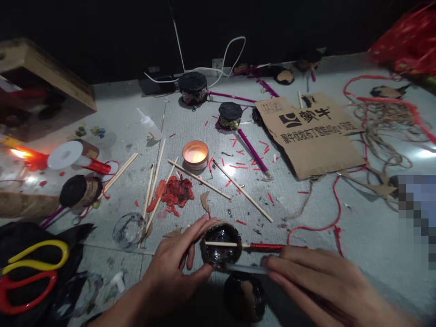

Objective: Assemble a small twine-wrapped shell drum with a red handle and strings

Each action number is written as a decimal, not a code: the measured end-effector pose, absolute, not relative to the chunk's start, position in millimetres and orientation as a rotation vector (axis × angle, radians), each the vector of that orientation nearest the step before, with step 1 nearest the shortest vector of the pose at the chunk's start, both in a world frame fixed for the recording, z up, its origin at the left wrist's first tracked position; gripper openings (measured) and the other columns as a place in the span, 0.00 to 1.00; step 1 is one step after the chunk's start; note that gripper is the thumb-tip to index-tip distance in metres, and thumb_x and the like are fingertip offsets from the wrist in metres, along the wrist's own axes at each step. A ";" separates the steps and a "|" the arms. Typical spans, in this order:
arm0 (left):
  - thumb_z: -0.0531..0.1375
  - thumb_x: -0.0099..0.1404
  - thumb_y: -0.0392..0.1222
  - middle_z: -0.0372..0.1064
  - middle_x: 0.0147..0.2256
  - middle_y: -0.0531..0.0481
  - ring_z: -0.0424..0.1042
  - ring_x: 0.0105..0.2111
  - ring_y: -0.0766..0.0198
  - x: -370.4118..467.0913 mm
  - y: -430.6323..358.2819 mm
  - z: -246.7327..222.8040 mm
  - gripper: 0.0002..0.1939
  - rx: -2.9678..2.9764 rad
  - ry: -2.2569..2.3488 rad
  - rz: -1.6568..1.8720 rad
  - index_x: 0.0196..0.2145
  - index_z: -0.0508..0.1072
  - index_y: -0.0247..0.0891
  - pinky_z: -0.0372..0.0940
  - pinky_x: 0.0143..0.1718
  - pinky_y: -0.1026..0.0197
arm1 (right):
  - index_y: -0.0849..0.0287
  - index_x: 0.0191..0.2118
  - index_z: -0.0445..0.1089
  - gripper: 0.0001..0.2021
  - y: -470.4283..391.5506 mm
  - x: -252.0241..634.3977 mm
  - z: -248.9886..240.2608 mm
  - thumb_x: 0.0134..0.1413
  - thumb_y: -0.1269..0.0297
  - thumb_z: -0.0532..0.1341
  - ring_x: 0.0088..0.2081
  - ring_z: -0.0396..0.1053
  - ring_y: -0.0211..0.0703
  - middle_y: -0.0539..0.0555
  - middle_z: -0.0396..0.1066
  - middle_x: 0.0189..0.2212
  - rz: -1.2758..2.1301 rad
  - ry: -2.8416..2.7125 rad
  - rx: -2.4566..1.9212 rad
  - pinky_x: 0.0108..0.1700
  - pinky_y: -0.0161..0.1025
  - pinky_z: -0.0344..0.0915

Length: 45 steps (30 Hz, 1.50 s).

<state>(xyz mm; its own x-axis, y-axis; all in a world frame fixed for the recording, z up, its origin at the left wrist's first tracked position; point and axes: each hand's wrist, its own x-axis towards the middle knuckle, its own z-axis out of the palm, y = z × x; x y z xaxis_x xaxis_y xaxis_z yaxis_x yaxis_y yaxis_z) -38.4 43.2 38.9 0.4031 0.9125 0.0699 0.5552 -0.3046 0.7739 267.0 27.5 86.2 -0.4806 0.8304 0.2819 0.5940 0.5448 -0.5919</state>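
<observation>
1. Black round shell (pixel 222 235) sits nearer the wearer than the candle (pixel 195 154); left hand (pixel 173 256) clasps its rim, right hand (pixel 306 274) pinches a pale stick (pixel 250 269).
2. Red-wrapped handle (pixel 267 247) seems attached; shell's face looks uncovered.

I count two bare hands (pixel 175 256), one lit round candle (pixel 195 156), one torn brown cardboard sheet (pixel 322 156), one yellow-and-red-handled pair of scissors (pixel 40 244), at least three black-topped drums (pixel 193 82).

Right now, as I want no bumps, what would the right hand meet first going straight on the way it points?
Probably the open drum body: the greyish stick in the right hand ends by its near rim, though contact and depth are unclear.
</observation>
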 end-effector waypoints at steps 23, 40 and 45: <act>0.66 0.61 0.31 0.80 0.61 0.52 0.66 0.20 0.75 -39.4 46.2 36.2 0.51 2.035 1.171 0.719 0.76 0.54 0.57 0.68 0.25 0.69 | 0.49 0.58 0.77 0.15 25.5 296.6 111.1 0.73 0.69 0.60 0.40 0.84 0.46 0.52 0.85 0.45 0.261 -2.221 -1.239 0.42 0.39 0.81; 0.67 0.64 0.35 0.66 0.23 0.64 0.63 0.18 0.69 -44.1 47.1 43.9 0.35 1.818 1.211 0.635 0.68 0.67 0.43 0.70 0.31 0.63 | 0.63 0.40 0.84 0.13 213.6 208.4 99.6 0.70 0.68 0.60 0.30 0.73 0.43 0.59 0.82 0.34 0.248 -2.301 -1.122 0.36 0.40 0.64; 0.69 0.62 0.38 0.67 0.23 0.62 0.69 0.23 0.66 -46.9 44.9 39.8 0.37 1.797 1.230 0.617 0.68 0.67 0.48 0.66 0.28 0.65 | 0.62 0.39 0.83 0.13 215.3 208.5 104.5 0.70 0.69 0.59 0.33 0.74 0.45 0.60 0.82 0.35 0.276 -2.336 -1.156 0.37 0.41 0.62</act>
<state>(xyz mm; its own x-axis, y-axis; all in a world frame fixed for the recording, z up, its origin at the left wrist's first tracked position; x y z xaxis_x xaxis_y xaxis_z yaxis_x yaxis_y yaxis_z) -46.9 44.9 39.8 0.3943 0.9168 -0.0639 0.4970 -0.1543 0.8539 208.5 215.3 104.5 -0.5043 0.7864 0.3566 0.6816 0.6161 -0.3947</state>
